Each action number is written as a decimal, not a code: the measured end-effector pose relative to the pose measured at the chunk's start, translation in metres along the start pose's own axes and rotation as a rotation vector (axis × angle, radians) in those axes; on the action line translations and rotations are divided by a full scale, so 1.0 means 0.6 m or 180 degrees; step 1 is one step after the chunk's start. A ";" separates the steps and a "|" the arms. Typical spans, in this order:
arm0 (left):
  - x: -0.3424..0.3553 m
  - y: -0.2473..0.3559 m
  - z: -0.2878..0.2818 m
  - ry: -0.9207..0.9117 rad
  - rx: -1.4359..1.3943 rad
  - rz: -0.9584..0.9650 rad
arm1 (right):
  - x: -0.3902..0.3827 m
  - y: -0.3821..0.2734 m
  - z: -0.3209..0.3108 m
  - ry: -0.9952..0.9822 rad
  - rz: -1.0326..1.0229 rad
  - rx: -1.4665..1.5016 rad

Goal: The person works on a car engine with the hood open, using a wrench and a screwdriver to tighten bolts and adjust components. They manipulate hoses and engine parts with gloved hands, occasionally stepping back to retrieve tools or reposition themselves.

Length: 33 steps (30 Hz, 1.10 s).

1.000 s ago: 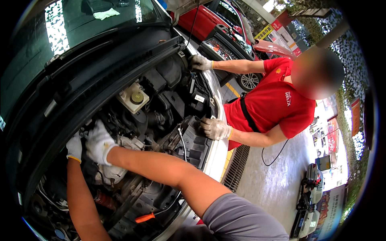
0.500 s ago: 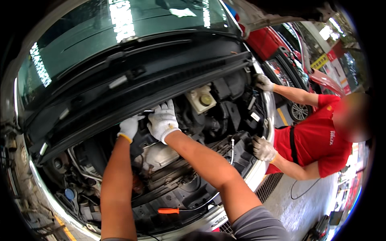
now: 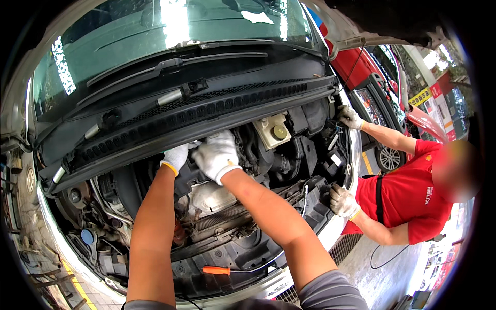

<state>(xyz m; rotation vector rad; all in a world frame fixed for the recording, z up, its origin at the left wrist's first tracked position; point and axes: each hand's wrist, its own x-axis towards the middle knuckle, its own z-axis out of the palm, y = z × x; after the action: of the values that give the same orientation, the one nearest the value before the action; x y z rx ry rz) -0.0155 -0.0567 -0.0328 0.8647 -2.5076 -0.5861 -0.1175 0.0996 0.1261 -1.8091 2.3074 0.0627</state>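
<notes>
Under the raised hood, the crowded engine bay (image 3: pixel 232 227) takes both gloved hands, left (image 3: pixel 175 156) and right (image 3: pixel 217 154), grips hidden.

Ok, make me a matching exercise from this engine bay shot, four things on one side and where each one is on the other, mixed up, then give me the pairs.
Things:
1. screwdriver
2. reservoir cap
3. right hand
4. blue cap

Places:
A. deep at the back of the bay, just under the cowl
B. lying on the front edge of the bay, between the person's forearms
C. low on the left side of the bay
D. on top of the white tank at the back right

Pairs: 1-B, 2-D, 3-A, 4-C
</notes>
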 end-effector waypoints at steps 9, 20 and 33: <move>-0.013 0.056 -0.013 0.0512 0.1027 0.0676 | -0.018 0.017 0.009 0.0795 0.0283 0.0327; -0.007 -0.039 0.017 0.0134 -0.1253 -0.0457 | -0.013 -0.036 -0.021 -0.0057 -0.0398 -0.0006; -0.001 0.028 -0.025 -0.0354 0.0529 -0.0078 | -0.004 0.024 0.013 0.0215 -0.0340 0.0202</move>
<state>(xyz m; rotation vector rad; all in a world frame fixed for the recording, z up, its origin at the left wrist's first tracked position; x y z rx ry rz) -0.0153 -0.0478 -0.0120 0.9478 -2.6801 -0.4497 -0.1300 0.1065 0.1177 -1.9268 2.2253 -0.0884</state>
